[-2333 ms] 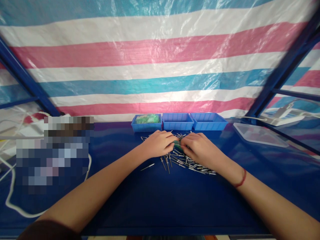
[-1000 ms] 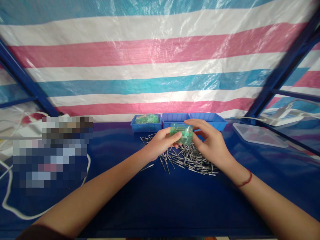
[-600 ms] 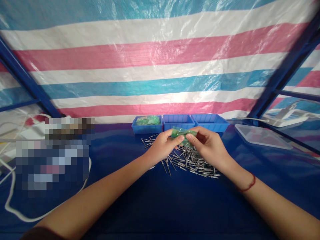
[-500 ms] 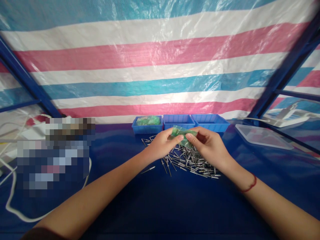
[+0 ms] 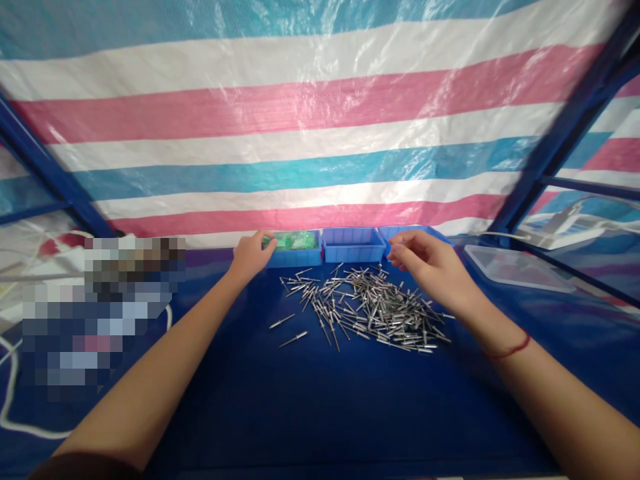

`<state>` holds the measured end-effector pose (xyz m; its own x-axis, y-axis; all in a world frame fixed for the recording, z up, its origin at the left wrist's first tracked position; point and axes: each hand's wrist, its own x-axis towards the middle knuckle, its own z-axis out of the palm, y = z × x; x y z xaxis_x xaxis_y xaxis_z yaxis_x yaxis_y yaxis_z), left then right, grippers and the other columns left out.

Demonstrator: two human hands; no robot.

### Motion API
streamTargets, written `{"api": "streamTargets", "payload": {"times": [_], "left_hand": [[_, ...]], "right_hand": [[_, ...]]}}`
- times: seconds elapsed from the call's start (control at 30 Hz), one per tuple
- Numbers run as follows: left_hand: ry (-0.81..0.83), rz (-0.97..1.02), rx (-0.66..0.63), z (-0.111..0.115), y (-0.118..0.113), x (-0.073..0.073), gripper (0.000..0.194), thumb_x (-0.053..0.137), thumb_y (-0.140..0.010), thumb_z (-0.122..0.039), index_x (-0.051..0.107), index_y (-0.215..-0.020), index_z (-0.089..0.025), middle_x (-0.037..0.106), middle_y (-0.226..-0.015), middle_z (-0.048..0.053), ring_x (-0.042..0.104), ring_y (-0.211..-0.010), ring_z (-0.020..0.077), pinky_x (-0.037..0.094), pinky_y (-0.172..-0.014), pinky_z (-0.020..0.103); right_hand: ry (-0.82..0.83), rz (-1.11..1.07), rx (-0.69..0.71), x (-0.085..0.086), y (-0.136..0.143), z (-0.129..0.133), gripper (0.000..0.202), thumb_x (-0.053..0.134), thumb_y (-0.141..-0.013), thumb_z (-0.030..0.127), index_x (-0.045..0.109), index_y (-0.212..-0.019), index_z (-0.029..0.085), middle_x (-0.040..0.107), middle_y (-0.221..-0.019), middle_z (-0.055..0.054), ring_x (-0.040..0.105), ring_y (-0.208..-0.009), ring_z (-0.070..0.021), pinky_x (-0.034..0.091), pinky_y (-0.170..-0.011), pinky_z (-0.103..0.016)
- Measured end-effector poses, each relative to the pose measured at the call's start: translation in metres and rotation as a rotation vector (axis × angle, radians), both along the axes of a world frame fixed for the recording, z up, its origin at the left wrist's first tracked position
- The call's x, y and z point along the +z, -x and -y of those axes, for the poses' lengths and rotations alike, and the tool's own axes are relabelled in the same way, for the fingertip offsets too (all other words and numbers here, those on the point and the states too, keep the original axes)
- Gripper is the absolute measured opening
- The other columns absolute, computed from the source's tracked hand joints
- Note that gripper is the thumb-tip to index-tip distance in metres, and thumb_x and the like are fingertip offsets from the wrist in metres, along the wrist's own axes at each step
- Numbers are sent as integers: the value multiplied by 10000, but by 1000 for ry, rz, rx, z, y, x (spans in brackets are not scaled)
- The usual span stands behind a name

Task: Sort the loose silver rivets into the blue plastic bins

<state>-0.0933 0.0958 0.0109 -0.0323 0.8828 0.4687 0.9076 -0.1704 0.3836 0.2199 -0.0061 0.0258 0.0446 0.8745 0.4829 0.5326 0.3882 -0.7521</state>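
My left hand (image 5: 251, 257) is at the left end of the left blue bin (image 5: 295, 259), its thumb and fingers closed on a small green plastic bag (image 5: 269, 241). More green bags (image 5: 303, 240) lie in that bin. My right hand (image 5: 425, 263) hovers in front of the right blue bin (image 5: 440, 233), fingers curled and thumb tip against the fingertips. Whether anything is in that pinch cannot be made out. Below and between the hands, a loose pile of silver pop rivets (image 5: 390, 310) spreads over the dark blue table (image 5: 330, 407).
The middle blue bin (image 5: 353, 250) stands between the other two. A clear plastic lid (image 5: 517, 269) lies at the right. White cable (image 5: 13, 400) and a blurred-out area are on the left. Striped sheeting (image 5: 300, 120) hangs behind, between blue frame posts (image 5: 545, 153).
Both hands held the green bag together over the rivets. My left hand has carried it left to the left bin; my right hand has let go and stayed on the right.
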Motion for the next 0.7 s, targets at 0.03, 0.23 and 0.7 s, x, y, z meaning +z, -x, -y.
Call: {"api": "streamTargets", "payload": {"times": [0.03, 0.23, 0.7], "left_hand": [[-2, -22, 3, 1, -1, -3, 259, 505, -821, -323, 629, -1004, -187, 636, -915, 88, 563, -960, 281, 438, -839, 420], [-232, -204, 10, 10, -14, -6, 307, 492, -840, -334, 641, -1081, -214, 504, -1183, 137, 450, -1103, 340, 405, -879, 502], [-60, -274, -1064, 97, -119, -22, 299, 465, -907, -336, 584, -1154, -217, 579, -1212, 83, 528, -1120, 230, 403, -973, 385]], "right_hand": [[7, 133, -10, 0, -5, -1, 228, 528, -817, 388, 590, -891, 183, 656, -763, -58, 622, -703, -193, 488, -646, -340], [143, 637, 155, -4, -28, -6, 335, 514, -815, 417, 624, -1011, 169, 668, -1007, -105, 624, -904, -243, 483, -773, -374], [331, 483, 318, -19, -16, -5, 266, 559, -783, 296, 566, -1021, 177, 621, -718, -12, 554, -617, -158, 398, -560, -270]]}}
